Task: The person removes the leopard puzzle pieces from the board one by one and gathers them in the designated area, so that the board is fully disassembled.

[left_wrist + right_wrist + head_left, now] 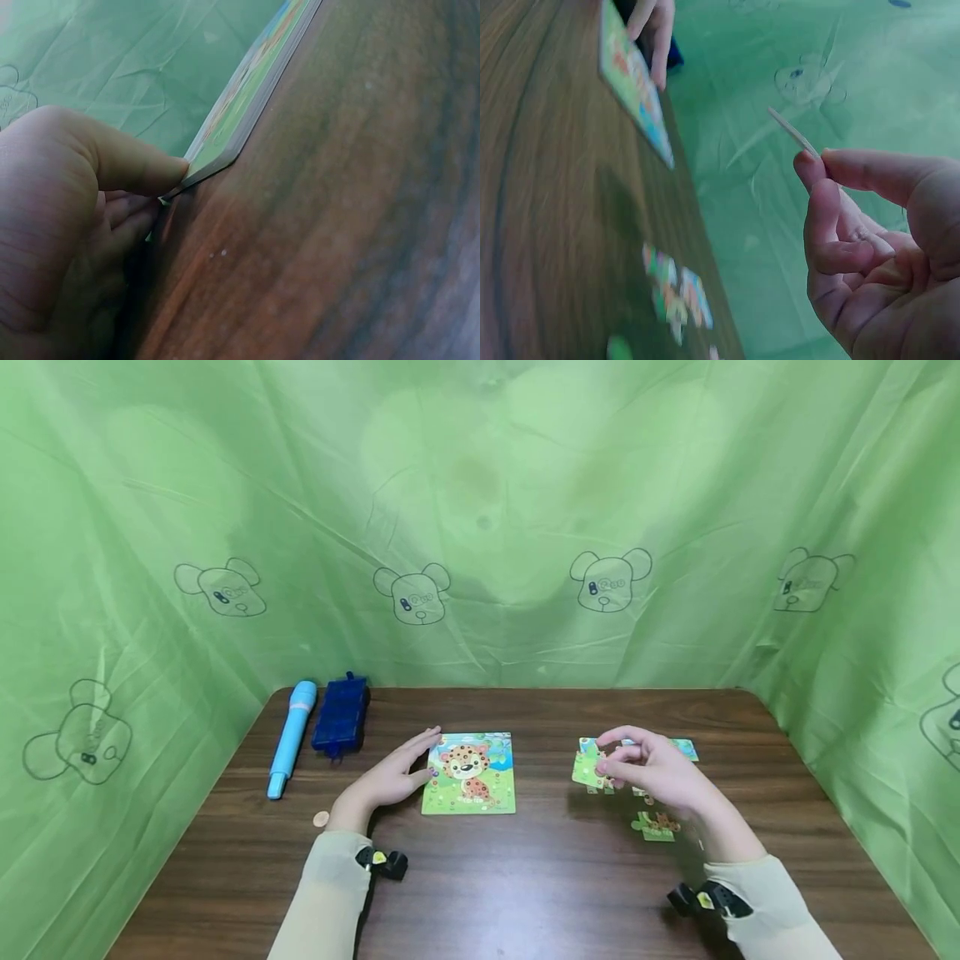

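Two hands at work: both over a dark wooden table [525, 885], one at a puzzle board, the other among loose pieces.
Right hand [660, 772]: raised just above the table, thumb and fingers pinching a puzzle piece [587, 768]; in the right wrist view the piece shows edge-on as a thin sliver [793, 133] sticking up from the fingertips [808, 166].
Held piece: mostly green, clear of the tabletop, to the right of the board.
Left hand [393, 777]: fingers fairly straight, lying against the left edge of the puzzle board [470, 773]; the left wrist view shows the thumb [142, 169] touching the board's near corner [225, 146]. Nothing is gripped.
Puzzle board: flat on the table near the middle, showing a spotted cartoon leopard on grass.
Loose pieces: a small group [678, 747] under and behind the right hand, and another piece [655, 827] nearer the person.
Far left of the table: a light blue toy microphone [292, 737] beside a dark blue box [341, 716].
Small coin-like disc [321, 818]: near the left wrist.
Surround: green cloth [480, 527] printed with bear heads.
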### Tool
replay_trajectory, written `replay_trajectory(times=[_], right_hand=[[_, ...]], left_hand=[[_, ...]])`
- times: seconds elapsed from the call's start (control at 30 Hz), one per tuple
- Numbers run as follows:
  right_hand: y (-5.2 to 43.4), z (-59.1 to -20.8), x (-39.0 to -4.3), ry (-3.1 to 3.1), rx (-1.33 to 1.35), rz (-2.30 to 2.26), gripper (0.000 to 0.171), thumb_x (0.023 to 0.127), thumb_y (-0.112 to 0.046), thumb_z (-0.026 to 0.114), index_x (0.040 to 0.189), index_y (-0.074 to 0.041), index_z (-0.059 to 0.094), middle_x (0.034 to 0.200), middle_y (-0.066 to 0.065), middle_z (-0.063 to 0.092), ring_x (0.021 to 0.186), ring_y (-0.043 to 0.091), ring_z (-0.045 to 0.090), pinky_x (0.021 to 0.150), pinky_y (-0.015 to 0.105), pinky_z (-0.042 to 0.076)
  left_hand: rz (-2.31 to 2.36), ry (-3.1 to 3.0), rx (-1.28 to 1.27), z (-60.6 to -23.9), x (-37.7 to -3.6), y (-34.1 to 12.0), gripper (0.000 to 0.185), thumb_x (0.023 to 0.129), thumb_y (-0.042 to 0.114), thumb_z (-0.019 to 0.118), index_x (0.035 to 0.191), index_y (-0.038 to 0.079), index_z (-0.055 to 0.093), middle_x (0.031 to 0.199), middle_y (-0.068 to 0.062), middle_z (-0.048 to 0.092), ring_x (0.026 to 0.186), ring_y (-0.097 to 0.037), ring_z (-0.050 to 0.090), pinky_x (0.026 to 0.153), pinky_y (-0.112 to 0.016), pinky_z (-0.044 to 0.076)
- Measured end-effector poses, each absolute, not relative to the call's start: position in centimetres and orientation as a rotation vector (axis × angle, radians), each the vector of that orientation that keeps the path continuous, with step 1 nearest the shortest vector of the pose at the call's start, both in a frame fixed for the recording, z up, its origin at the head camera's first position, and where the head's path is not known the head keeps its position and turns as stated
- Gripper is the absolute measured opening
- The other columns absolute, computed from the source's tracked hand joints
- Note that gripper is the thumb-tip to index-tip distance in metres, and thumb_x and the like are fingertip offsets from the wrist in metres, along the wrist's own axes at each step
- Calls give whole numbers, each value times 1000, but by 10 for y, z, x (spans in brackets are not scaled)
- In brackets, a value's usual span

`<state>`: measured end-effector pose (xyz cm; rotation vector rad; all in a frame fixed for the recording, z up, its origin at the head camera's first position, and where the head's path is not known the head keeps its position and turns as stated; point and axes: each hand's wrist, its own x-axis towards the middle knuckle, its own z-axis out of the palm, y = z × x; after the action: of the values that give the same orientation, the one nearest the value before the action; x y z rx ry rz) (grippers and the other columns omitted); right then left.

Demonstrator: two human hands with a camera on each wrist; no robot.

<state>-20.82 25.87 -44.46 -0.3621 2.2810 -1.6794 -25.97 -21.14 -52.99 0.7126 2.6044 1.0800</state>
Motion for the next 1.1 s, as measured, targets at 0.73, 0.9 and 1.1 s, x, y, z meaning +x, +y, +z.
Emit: replay_trajectory(times=[0.73,0.9,1.1], right_hand=[[290,-480,-207,2285,-630,-1226,34,99,-8,80,131,-7,68,87,6,79,77,20,72,63,27,53],[290,-483,-208,2331,-703,-1191,31,97,-10,83,124,-12,70,88,1,80,68,16,68,58,25,51],[287,-486,-210,2460,-803,-1115,26,93,-11,88,115,-15,75,93,-3,72,70,10,63,63,26,53]], left_hand=[[1099,2591,721,-528,-261,-210,69,110,16,65,172,10,35,181,-10,23,168,-36,17,129,-66,24],[1095,2595,708,-527,-261,-209,69,110,15,64,172,11,35,181,-9,24,168,-35,17,130,-66,23],[1095,2601,710,-527,-261,-211,69,110,15,65,172,11,36,181,-10,24,168,-35,17,130,-66,22]])
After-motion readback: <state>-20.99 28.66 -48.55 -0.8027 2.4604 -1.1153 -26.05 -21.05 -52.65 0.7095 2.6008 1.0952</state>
